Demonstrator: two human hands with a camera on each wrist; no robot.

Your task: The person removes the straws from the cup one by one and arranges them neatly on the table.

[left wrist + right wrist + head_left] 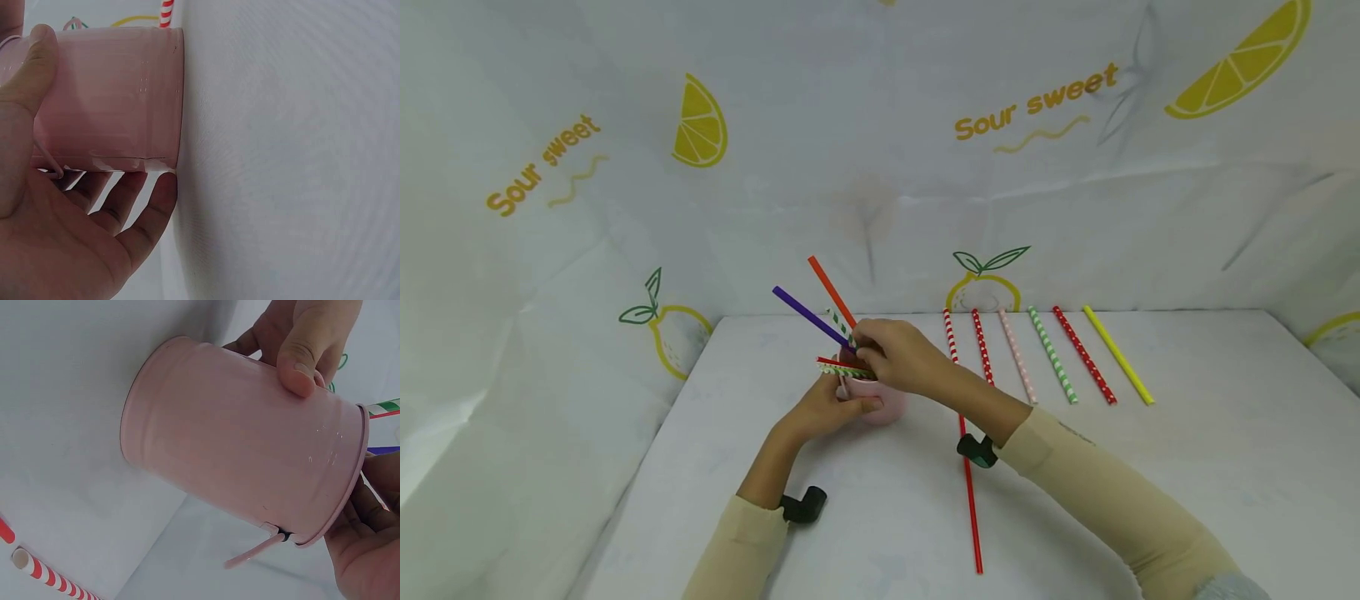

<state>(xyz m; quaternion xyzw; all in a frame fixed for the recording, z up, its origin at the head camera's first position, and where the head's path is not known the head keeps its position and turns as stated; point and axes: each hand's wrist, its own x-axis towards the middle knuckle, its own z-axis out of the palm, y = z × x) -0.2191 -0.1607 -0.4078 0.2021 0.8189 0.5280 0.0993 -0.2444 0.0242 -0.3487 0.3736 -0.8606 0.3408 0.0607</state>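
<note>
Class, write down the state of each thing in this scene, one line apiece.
Pink bucket, upright on the table
Purple straw, slanted, lower end hidden
Orange straw, slanted, lower end hidden
Row of patterned straws, lying flat
Yellow straw, lying flat beside the row
Plain red straw, lying flat
Left hand, gripping the bucket
Right hand, at the bucket's mouth, grip unclear

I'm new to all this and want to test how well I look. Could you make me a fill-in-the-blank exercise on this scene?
1. The bucket that the left hand grips is coloured ____.
2. The hand at the bucket's open top is the person's ____ one.
3. In the head view, the rightmost straw on the table is ____.
4. The straw lying nearest the person is plain ____.

Missing words: pink; right; yellow; red.
</note>
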